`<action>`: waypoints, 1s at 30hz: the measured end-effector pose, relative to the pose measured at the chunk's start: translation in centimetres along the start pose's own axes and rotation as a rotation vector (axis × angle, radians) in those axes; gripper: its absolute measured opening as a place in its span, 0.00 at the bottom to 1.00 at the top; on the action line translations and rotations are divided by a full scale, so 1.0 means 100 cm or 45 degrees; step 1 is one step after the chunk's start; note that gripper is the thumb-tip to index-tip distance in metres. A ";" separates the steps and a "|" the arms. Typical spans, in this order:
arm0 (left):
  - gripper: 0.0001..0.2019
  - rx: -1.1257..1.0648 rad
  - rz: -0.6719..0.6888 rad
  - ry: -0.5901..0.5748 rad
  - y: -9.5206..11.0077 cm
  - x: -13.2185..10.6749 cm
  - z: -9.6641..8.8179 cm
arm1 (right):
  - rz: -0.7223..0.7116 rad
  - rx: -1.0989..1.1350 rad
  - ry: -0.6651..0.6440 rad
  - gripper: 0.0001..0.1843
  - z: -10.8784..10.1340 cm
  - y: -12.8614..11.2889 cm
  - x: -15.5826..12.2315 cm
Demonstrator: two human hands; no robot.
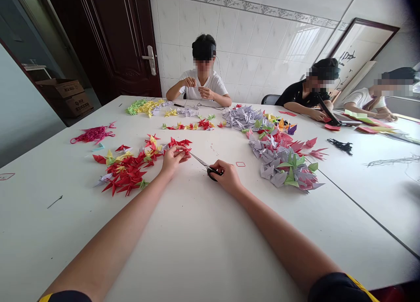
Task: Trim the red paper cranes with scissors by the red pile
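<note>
My left hand [173, 158] rests on the white table [197, 236] with its fingers closed on a red paper crane [181, 145] at the right edge of a pile of red and yellow folded cranes [126, 168]. My right hand [226, 175] grips the black handles of a pair of scissors [205, 165]. The blades point left toward the left hand and lie low over the table, nearly closed.
A heap of grey, pink and green cranes [284, 159] lies right of my hands. More crane piles [187, 118] sit further back. A pink string bundle [93, 134] lies at the left. Three people sit at the far side and right, folding paper. A dark door [121, 39] stands behind.
</note>
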State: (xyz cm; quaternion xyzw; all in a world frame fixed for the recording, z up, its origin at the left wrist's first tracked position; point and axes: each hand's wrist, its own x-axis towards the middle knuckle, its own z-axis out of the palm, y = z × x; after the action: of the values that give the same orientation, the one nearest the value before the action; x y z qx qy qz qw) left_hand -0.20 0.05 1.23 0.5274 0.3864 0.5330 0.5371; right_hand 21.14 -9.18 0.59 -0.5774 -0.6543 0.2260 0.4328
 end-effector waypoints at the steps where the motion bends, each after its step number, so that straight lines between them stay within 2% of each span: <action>1: 0.17 0.003 0.003 -0.004 0.000 0.000 0.000 | -0.005 0.007 0.001 0.07 0.000 0.000 0.000; 9: 0.17 0.005 -0.008 0.016 0.000 0.000 0.000 | -0.012 -0.041 -0.044 0.08 0.000 0.001 0.000; 17: 0.17 -0.040 -0.004 0.008 -0.002 0.001 -0.001 | 0.003 -0.055 0.018 0.07 0.001 -0.001 0.000; 30: 0.17 -0.042 0.036 0.040 -0.004 0.003 -0.001 | -0.028 -0.100 -0.015 0.08 0.001 0.000 0.000</action>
State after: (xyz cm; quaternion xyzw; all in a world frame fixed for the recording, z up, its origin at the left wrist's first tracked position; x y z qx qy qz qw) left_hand -0.15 0.38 0.84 0.5156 0.3785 0.5548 0.5321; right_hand 21.06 -9.13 0.54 -0.5855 -0.6715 0.1989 0.4084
